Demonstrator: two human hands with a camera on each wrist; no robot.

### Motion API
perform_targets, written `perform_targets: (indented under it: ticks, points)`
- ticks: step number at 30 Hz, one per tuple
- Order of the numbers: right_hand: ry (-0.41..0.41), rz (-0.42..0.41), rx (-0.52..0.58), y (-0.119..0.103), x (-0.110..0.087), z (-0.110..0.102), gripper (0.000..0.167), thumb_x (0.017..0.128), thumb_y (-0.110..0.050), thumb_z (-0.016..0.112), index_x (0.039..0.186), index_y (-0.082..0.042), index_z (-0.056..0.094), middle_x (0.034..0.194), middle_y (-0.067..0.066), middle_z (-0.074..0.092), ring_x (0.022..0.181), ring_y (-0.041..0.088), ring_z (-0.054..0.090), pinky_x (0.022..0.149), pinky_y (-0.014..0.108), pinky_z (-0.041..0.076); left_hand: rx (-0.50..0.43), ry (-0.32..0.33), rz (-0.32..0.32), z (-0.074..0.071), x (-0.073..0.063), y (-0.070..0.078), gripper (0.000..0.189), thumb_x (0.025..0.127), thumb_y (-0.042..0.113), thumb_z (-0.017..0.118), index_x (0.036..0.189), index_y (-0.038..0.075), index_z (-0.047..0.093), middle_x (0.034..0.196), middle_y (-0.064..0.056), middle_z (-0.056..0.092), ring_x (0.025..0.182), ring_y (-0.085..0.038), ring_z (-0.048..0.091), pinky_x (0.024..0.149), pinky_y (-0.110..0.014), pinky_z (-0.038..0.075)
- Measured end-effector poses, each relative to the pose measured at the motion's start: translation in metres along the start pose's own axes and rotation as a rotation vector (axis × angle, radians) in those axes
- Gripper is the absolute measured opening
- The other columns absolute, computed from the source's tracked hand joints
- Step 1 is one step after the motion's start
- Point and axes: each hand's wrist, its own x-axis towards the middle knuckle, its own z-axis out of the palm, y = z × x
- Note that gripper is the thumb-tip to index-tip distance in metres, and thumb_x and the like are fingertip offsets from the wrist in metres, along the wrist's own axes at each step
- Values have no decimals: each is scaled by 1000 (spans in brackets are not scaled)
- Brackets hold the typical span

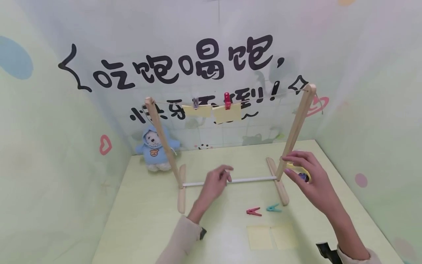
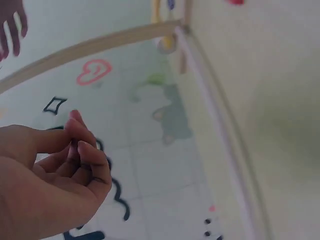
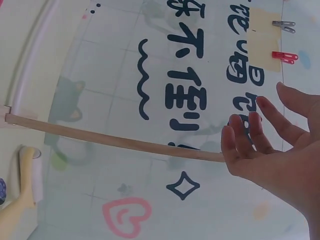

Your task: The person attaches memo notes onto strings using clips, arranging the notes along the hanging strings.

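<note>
My left hand (image 1: 215,182) hovers near the white rod (image 1: 252,180) at the base of a wooden frame, its fingers loosely curled and thumb touching them, holding nothing. Beside the frame's right post (image 1: 298,123) is my right hand (image 1: 311,179), fingers spread and thumb apart, with nothing in it. A string (image 1: 270,96) runs between the post tops. From it hang two pale yellow paper notes, the left one (image 1: 202,111) under a grey clothespin (image 1: 196,103), the right one (image 1: 230,115) under a red clothespin (image 1: 227,101).
On the table lie a pink clothespin (image 1: 254,211) and a teal clothespin (image 1: 273,208). Two yellow notes (image 1: 259,238) lie side by side nearer me. A plush toy in blue (image 1: 157,151) sits by the left post (image 1: 162,137). Behind my right hand is a partly hidden yellow object (image 3: 20,197).
</note>
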Motion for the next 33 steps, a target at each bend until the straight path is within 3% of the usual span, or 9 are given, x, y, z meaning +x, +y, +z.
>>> perform_targets:
  ticks: [2, 4, 6, 9, 12, 15, 23, 29, 33]
  points:
    - [-1, 4, 12, 4, -7, 3, 39, 91, 14, 78, 126, -2, 76, 132, -3, 60, 122, -7, 53, 102, 4, 39, 58, -71, -2, 23, -22, -20, 24, 107, -1, 62, 129, 0, 72, 95, -11, 75, 77, -16, 67, 60, -21, 52]
    - [-5, 4, 19, 8, -14, 5, 38, 91, 16, 77, 125, -2, 76, 132, -6, 59, 121, -7, 53, 102, 4, 40, 138, -98, 52, 53, -44, -58, 23, 107, 7, 67, 129, 2, 72, 100, -6, 75, 79, -10, 67, 64, -23, 54]
    - [-11, 4, 27, 11, -19, 8, 38, 92, 17, 75, 125, -1, 76, 133, -7, 59, 122, -6, 54, 102, 5, 40, 194, -116, 48, 77, -66, -78, 26, 104, 14, 75, 128, 4, 72, 102, -1, 73, 78, -4, 62, 65, -23, 53]
    - [-17, 22, 27, 15, -27, 10, 36, 94, 16, 74, 126, -2, 76, 133, -8, 60, 123, -8, 54, 101, 4, 41, 244, -135, -19, 102, -94, -86, 36, 98, 22, 84, 128, 6, 71, 105, 2, 68, 82, -3, 57, 66, -24, 50]
    - [-22, 35, 35, 18, -32, 11, 36, 94, 16, 73, 126, -1, 75, 133, -8, 60, 125, -9, 54, 101, 4, 41, 284, -158, -114, 109, -112, -63, 46, 91, 27, 92, 127, 7, 70, 114, 0, 61, 96, -10, 58, 74, -25, 53]
    - [-31, 29, 53, 22, -36, 14, 37, 93, 18, 73, 126, 0, 75, 133, -8, 60, 127, -8, 54, 102, 4, 42, 333, -144, -108, 116, -118, -63, 52, 87, 31, 95, 128, 11, 69, 120, 0, 55, 110, -17, 56, 81, -26, 55]
    - [-97, 31, -13, 48, -52, 44, 31, 92, 11, 79, 120, -1, 77, 124, 13, 67, 119, -4, 56, 94, 7, 47, 321, -167, -126, 116, -119, -63, 57, 79, 24, 101, 124, 9, 69, 122, 1, 48, 109, -16, 51, 86, -26, 55]
    - [-220, -22, -6, 112, -94, 93, 25, 90, -5, 87, 112, -9, 76, 113, 6, 70, 104, 16, 67, 82, 25, 55, 428, -193, -94, 117, -116, -61, 46, 79, 20, 101, 114, 11, 72, 117, 2, 48, 108, -14, 49, 89, -26, 54]
    - [-277, -63, -8, 166, -129, 123, 28, 99, -31, 84, 119, -15, 74, 121, -1, 67, 113, 14, 63, 92, 22, 52, 474, -196, -72, 117, -115, -60, 41, 79, 22, 101, 107, 10, 74, 115, 1, 51, 106, -15, 48, 88, -24, 53]
